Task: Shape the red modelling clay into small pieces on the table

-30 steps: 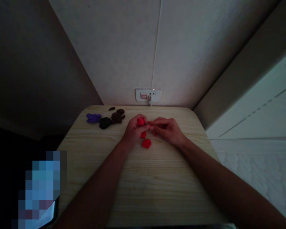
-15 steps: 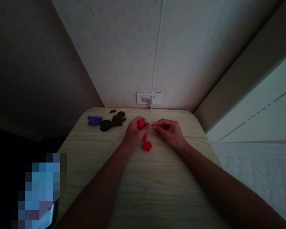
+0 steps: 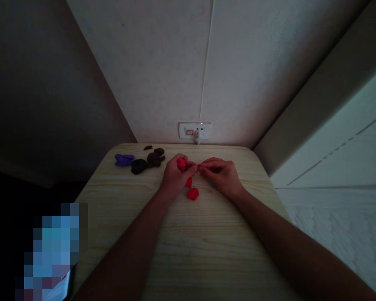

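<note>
Closed around a red lump of modelling clay [image 3: 181,163], my left hand [image 3: 173,177] is over the far middle of the wooden table. Its thumb and forefinger meet the fingertips of my right hand [image 3: 223,174], which is closed in a pinch. A tiny bit of red clay [image 3: 199,167] shows where the fingertips come together; the fingers cover most of it. Just below my left thumb is a small red clay piece [image 3: 189,182]. Nearer to me, a faceted red clay lump [image 3: 193,193] lies on the table.
Purple clay [image 3: 124,159], black clay [image 3: 139,166] and brown clay pieces [image 3: 154,159] lie at the table's far left. Behind the table [image 3: 188,251], a wall socket [image 3: 195,131] holds a plug. A blurred-out bright screen [image 3: 58,288] is at lower left.
The fingertips of my right hand have drawn closer to my left thumb, and its lower fingers have tucked in. The clay on the table stays in place.
</note>
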Demonstrator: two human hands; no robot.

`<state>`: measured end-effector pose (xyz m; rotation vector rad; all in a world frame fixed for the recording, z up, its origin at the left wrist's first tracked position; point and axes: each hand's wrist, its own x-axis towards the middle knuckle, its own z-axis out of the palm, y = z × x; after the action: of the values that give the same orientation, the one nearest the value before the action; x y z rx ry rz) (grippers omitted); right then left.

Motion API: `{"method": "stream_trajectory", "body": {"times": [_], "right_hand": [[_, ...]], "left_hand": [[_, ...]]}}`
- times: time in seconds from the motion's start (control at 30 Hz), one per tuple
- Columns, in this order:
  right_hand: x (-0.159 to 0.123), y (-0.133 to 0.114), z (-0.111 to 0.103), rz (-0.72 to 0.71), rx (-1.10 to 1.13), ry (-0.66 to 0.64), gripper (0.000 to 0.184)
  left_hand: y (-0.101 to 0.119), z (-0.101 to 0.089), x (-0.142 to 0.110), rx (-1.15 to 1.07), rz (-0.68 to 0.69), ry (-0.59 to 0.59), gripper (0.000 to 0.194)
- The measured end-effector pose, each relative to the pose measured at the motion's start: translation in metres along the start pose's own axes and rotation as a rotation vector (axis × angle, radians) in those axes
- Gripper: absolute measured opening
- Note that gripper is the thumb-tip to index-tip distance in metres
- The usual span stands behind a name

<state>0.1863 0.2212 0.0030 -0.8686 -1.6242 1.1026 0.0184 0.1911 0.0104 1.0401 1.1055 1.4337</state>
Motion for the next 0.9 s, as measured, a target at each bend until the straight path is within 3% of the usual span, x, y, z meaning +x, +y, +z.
{"method": "stream_trajectory", "body": {"times": [0.13, 0.67, 0.9], "right_hand": [[0.0, 0.001, 0.002, 0.117, 0.12, -0.006, 0.032], [-0.003, -0.008, -0.001, -0.217, -0.252, 0.033, 0.021], [-0.005, -0.008, 0.003, -0.239, -0.231, 0.038, 0.019]], "left_hand": [[0.0, 0.0, -0.001, -0.039, -0.002, -0.025, 0.038], [0.002, 0.0, 0.0, -0.039, -0.027, 0.009, 0.043], [0.006, 0.0, 0.0, -0.112, -0.083, 0.03, 0.047]]}}
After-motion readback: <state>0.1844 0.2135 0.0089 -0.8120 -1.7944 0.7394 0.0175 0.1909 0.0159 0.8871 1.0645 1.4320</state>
